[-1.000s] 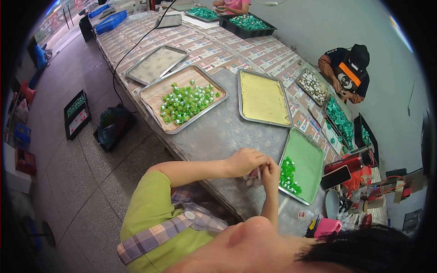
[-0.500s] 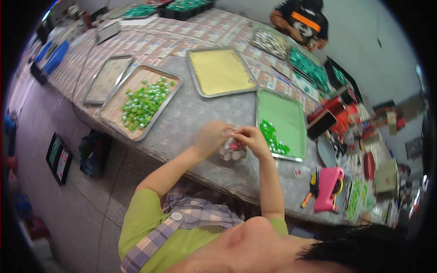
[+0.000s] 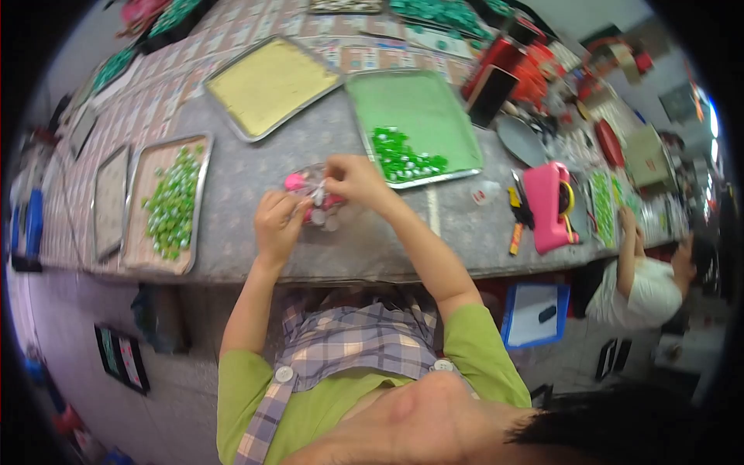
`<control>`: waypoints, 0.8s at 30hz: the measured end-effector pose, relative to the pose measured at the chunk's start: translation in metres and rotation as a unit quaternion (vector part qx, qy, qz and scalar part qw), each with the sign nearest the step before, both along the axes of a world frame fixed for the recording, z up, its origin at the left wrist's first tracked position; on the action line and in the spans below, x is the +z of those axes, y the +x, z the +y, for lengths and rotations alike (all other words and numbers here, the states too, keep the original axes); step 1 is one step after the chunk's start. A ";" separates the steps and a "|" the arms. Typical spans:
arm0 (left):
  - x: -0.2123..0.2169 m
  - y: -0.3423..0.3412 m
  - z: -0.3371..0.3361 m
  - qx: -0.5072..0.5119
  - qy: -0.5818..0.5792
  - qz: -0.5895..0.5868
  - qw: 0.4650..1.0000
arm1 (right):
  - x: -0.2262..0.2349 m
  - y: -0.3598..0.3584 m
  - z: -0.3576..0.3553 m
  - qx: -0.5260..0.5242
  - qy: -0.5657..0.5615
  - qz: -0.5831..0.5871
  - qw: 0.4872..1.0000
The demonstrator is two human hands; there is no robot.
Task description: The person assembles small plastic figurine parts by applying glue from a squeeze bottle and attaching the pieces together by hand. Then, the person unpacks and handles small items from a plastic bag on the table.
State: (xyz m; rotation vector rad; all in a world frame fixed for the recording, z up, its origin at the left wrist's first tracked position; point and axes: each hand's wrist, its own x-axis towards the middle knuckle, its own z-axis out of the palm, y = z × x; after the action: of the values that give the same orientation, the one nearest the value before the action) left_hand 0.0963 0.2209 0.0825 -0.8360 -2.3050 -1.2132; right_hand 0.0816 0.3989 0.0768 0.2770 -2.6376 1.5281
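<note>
A clear plastic bag [image 3: 332, 220] of pink and whitish round pieces sits on the grey tabletop in front of me, its neck gathered upward. My left hand [image 3: 277, 223] pinches it from the left with thumb and fingers pressed together. From the right, my right hand [image 3: 353, 180] has its fingers closed on the twisted top of the bag. Right behind the right hand stands a green-lined metal tray [image 3: 418, 97], with green and silvery bead-like pieces [image 3: 403, 159] gathered at its near side. The fingertips and the bag's neck are slightly blurred.
A yellow-lined tray [image 3: 271, 85] lies at the back. Left is a tray of light green pieces [image 3: 172, 203] beside another shallow tray [image 3: 111, 203]. At right are a pink tape dispenser [image 3: 545, 208], a cutter [image 3: 515, 221] and a grey dish [image 3: 521, 141]. A co-worker [image 3: 647, 287] is at far right.
My view has swung to the right, so the trays appear farther left and a co-worker comes into sight. My left hand has come lower beside the bag; both hands stay on it.
</note>
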 end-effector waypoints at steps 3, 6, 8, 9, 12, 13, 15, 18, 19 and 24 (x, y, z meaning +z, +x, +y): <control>-0.006 -0.002 0.009 -0.023 -0.013 -0.036 0.999 | -0.017 0.001 0.008 -0.037 0.022 0.029 0.999; -0.008 -0.016 0.012 -0.051 -0.028 -0.022 0.998 | -0.009 0.010 0.002 -0.052 0.044 0.038 0.997; 0.000 -0.018 0.016 -0.080 -0.066 -0.054 0.993 | -0.014 0.014 -0.005 -0.036 0.000 0.096 0.995; 0.005 -0.020 0.017 -0.099 -0.105 -0.066 0.987 | -0.006 0.026 -0.005 -0.075 0.013 0.146 0.986; -0.012 -0.039 0.011 -0.127 -0.198 -0.069 0.969 | 0.004 0.053 0.000 -0.146 0.024 0.195 0.969; -0.006 -0.038 0.018 -0.140 -0.195 -0.108 0.965 | 0.014 0.071 0.008 -0.161 0.020 0.198 0.967; 0.001 -0.037 0.023 -0.164 -0.216 -0.091 0.958 | 0.020 0.103 0.019 -0.201 -0.002 0.214 0.956; 0.000 -0.041 0.032 -0.194 -0.249 -0.080 0.945 | 0.026 0.159 0.034 -0.273 -0.009 0.240 0.932; 0.000 -0.046 0.031 -0.189 -0.267 -0.083 0.941 | 0.026 0.174 0.036 -0.296 -0.016 0.257 0.920; -0.009 -0.088 0.015 -0.245 -0.321 -0.078 0.911 | 0.024 0.237 0.045 -0.441 -0.001 0.302 0.845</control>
State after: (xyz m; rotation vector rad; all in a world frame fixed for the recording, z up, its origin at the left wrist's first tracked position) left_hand 0.0085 0.2355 0.0739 -1.6805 -2.7692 -0.6765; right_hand 0.3184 0.4437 0.1010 -0.3673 -1.8153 0.9071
